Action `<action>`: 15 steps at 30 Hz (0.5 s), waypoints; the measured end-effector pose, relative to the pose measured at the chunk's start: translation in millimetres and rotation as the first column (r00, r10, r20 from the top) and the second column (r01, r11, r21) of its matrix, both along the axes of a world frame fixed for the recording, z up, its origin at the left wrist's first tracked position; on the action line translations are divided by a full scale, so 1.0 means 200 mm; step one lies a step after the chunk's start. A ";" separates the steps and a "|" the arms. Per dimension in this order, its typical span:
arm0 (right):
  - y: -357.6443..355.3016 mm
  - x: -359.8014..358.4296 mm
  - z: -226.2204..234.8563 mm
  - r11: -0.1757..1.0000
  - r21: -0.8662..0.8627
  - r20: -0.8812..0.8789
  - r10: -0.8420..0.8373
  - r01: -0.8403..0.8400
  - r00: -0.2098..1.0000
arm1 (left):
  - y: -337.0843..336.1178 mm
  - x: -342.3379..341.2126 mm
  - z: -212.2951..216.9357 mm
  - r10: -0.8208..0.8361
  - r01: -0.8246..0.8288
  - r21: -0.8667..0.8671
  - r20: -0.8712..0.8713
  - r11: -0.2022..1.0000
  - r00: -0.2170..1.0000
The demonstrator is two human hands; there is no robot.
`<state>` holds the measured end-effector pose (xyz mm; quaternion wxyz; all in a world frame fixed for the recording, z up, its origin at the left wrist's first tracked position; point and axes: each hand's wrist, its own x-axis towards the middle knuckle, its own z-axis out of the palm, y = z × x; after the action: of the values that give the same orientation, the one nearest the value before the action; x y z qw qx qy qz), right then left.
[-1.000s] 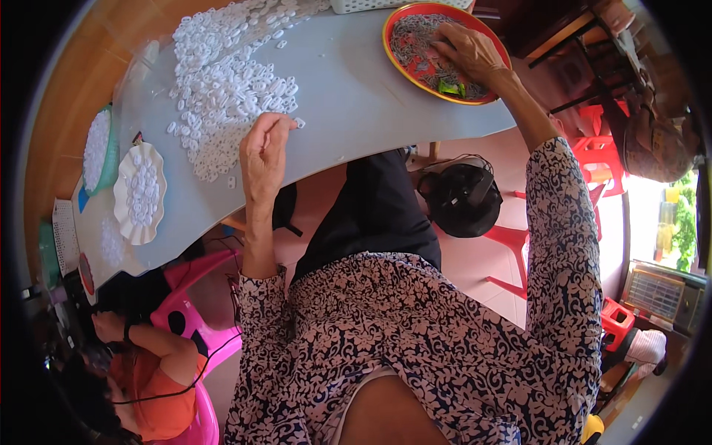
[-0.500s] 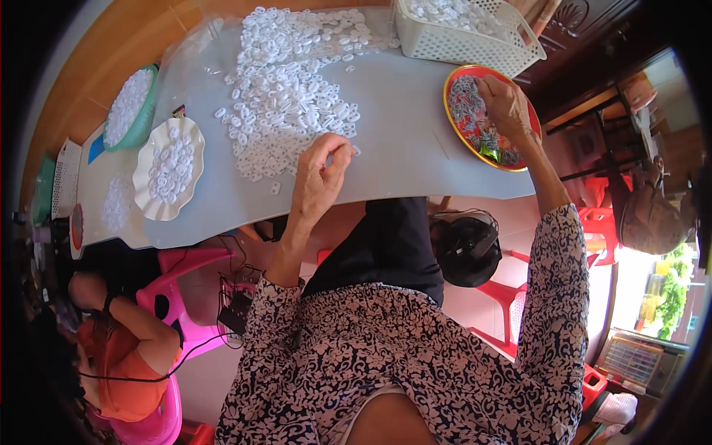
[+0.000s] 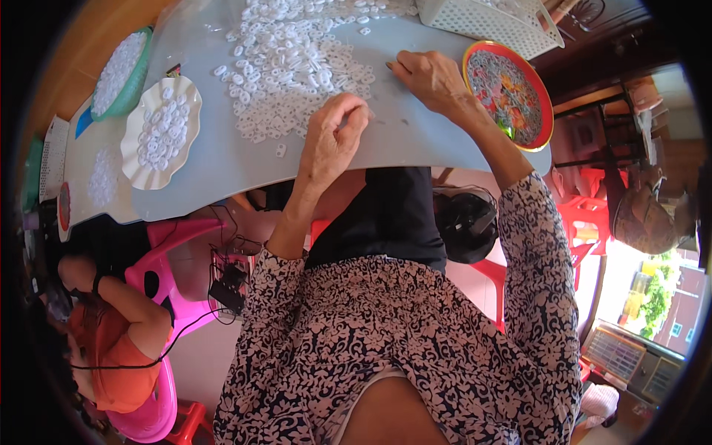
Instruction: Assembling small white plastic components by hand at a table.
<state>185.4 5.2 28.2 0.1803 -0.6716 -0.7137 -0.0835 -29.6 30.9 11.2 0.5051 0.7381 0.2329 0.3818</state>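
Observation:
My left hand (image 3: 332, 137) is held above the near edge of the table, just in front of the pile of small white oval plastic pieces (image 3: 297, 81). Its fingers are curled with the thumb pressed against the index finger; whatever is pinched there is too small to make out. To the right, my right hand (image 3: 429, 80) hovers over the grey-blue tabletop between the pile and a red round tray (image 3: 544, 93) with a gold rim. Small grey metal-looking parts (image 3: 512, 81) fill that tray. The right thumb and fingertips come together, and what they hold cannot be made out.
A white scalloped dish (image 3: 134, 152) and a green basket (image 3: 124, 96), both with white pieces, stand at the left. A white perforated basket (image 3: 489, 26) sits at the back right. A person in orange (image 3: 126, 348) sits at the lower left near a pink chair (image 3: 178, 278).
My right hand has left the red tray and moved left over the tabletop toward the pile. My left hand stays pinched near the pile. The whole view has shifted slightly.

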 end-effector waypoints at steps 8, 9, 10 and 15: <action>-0.01 0.04 -0.05 0.985 0.168 -0.040 0.039 -0.032 0.998 | -0.01 0.02 -0.02 0.012 -0.011 -0.043 0.016 0.999 1.000; -0.02 0.04 -0.04 0.981 0.187 -0.045 0.062 -0.052 0.997 | -0.01 0.02 -0.02 0.002 -0.001 -0.045 0.013 0.999 1.000; -0.03 0.05 -0.03 0.982 0.186 -0.049 0.052 -0.042 0.997 | -0.02 0.03 0.00 0.002 -0.002 -0.058 -0.008 0.998 1.000; -0.08 0.04 0.04 0.959 0.281 0.029 0.021 -0.028 0.999 | -0.02 -0.01 0.03 0.053 -0.047 -0.148 0.037 0.988 0.998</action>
<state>193.2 -10.5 36.1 0.2657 -0.6292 -0.7051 -0.1905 -31.2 26.9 16.6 0.5529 0.6850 0.2685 0.3910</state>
